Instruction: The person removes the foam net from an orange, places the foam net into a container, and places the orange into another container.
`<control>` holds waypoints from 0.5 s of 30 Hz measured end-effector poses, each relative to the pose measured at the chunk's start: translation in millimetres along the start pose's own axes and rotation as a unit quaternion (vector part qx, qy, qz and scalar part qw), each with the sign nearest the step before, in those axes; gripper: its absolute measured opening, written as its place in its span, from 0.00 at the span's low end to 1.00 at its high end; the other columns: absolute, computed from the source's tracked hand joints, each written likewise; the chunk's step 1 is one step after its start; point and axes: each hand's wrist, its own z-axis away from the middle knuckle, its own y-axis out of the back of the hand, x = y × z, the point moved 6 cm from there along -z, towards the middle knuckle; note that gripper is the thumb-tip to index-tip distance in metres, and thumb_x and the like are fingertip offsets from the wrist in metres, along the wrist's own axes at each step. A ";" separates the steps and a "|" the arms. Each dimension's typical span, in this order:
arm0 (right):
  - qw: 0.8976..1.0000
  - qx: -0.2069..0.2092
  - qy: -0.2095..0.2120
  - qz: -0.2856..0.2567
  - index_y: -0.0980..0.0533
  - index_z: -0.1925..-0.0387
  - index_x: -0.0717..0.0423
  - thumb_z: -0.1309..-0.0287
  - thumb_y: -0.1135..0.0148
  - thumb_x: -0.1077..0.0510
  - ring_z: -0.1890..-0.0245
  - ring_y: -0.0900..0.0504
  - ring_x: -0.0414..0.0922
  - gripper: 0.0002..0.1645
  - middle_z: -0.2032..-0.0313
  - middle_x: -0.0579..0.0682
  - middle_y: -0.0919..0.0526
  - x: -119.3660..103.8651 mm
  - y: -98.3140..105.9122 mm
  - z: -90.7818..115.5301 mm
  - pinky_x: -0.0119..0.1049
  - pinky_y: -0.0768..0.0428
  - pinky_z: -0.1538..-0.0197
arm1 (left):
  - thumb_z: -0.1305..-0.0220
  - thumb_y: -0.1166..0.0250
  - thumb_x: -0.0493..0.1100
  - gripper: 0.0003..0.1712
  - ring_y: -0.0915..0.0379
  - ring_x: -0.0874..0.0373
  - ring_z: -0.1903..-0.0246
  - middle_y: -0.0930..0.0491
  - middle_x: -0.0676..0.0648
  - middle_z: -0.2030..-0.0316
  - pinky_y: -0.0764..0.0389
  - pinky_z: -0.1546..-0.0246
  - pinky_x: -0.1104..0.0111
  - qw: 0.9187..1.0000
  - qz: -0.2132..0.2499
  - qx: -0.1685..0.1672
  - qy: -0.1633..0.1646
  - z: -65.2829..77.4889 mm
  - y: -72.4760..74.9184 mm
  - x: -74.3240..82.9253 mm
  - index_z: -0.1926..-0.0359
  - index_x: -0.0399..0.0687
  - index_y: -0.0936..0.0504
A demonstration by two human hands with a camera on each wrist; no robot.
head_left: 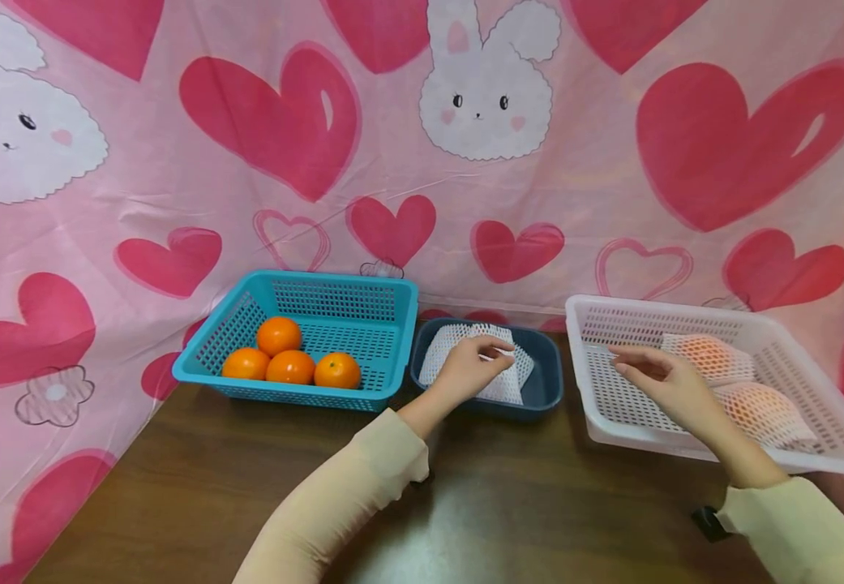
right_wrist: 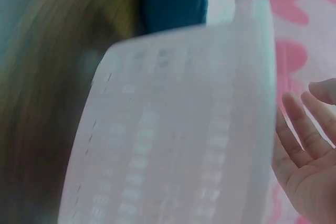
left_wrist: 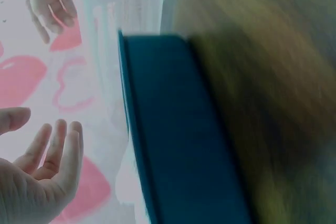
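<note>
My left hand (head_left: 469, 367) hovers over a dark blue basin (head_left: 549, 381) that holds white foam fruit nets (head_left: 447, 345). In the left wrist view that hand (left_wrist: 44, 177) has loosely bent fingers, with nothing between them and the thumb. Over the left part of a white plastic basket (head_left: 593, 414) is my right hand (head_left: 673, 385), also holding nothing; its fingers (right_wrist: 299, 135) look relaxed in the right wrist view. Two oranges in foam nets, one farther back (head_left: 706, 355) and one nearer (head_left: 764, 412), lie in the white basket beside the right hand.
A turquoise basket (head_left: 378, 395) at the left contains several bare oranges (head_left: 291, 367). All three containers stand in a row on a brown wooden table (head_left: 538, 503). Behind them hangs a pink cloth (head_left: 392, 174) with hearts and rabbits.
</note>
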 end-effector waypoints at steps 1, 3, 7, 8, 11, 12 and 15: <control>1.000 0.009 -0.002 0.005 0.21 0.40 0.66 0.29 0.36 0.54 0.59 0.23 0.21 0.23 0.50 0.60 0.14 5.1 3.7 1.8 0.18 0.24 0.58 | 0.32 0.31 0.43 0.14 0.19 0.55 0.57 0.13 0.47 0.59 0.19 0.63 0.69 1.000 0.006 -0.005 -0.002 -0.3 -5.3 0.9 0.49 0.44 0.12; 1.000 0.023 -0.006 0.017 0.20 0.41 0.66 0.30 0.35 0.54 0.60 0.23 0.20 0.23 0.53 0.51 0.12 15.3 12.0 5.2 0.18 0.24 0.60 | 0.32 0.31 0.43 0.14 0.19 0.56 0.59 0.13 0.48 0.60 0.20 0.63 0.70 1.000 0.011 -0.016 -0.004 -0.1 -15.0 3.5 0.48 0.43 0.12; 0.998 0.047 -0.015 0.041 0.20 0.42 0.66 0.31 0.34 0.54 0.63 0.24 0.18 0.24 0.58 0.33 0.15 33.6 30.8 11.4 0.18 0.25 0.64 | 0.31 0.32 0.42 0.14 0.18 0.57 0.61 0.14 0.49 0.61 0.19 0.65 0.71 0.999 0.025 -0.039 -0.004 0.5 -33.7 6.3 0.48 0.43 0.13; 0.997 0.051 -0.016 0.048 0.20 0.42 0.66 0.31 0.33 0.54 0.63 0.24 0.18 0.24 0.58 0.32 0.15 37.6 35.4 12.7 0.17 0.25 0.64 | 0.31 0.32 0.42 0.14 0.18 0.57 0.61 0.14 0.49 0.61 0.19 0.65 0.71 0.999 0.029 -0.044 -0.001 0.5 -38.1 6.4 0.47 0.43 0.13; 0.996 0.060 -0.012 0.072 0.20 0.43 0.67 0.33 0.32 0.55 0.63 0.27 0.15 0.23 0.56 0.42 0.13 48.4 47.5 15.3 0.15 0.28 0.64 | 0.31 0.32 0.42 0.15 0.19 0.59 0.63 0.15 0.50 0.62 0.20 0.65 0.73 0.998 0.040 -0.052 0.005 0.7 -49.2 7.5 0.47 0.43 0.13; 0.994 0.060 -0.013 0.088 0.20 0.43 0.67 0.33 0.32 0.56 0.63 0.28 0.14 0.23 0.55 0.47 0.13 52.1 51.2 16.1 0.14 0.29 0.63 | 0.31 0.32 0.42 0.15 0.19 0.59 0.64 0.15 0.50 0.62 0.20 0.65 0.73 0.997 0.046 -0.055 0.008 0.8 -52.7 8.0 0.47 0.42 0.13; 0.990 0.055 -0.010 0.128 0.19 0.46 0.69 0.34 0.32 0.58 0.62 0.22 0.26 0.21 0.51 0.66 0.16 63.3 60.7 17.8 0.14 0.31 0.64 | 0.31 0.32 0.41 0.16 0.20 0.61 0.66 0.14 0.51 0.63 0.20 0.64 0.74 0.995 0.083 -0.060 0.019 0.3 -63.3 8.6 0.45 0.39 0.14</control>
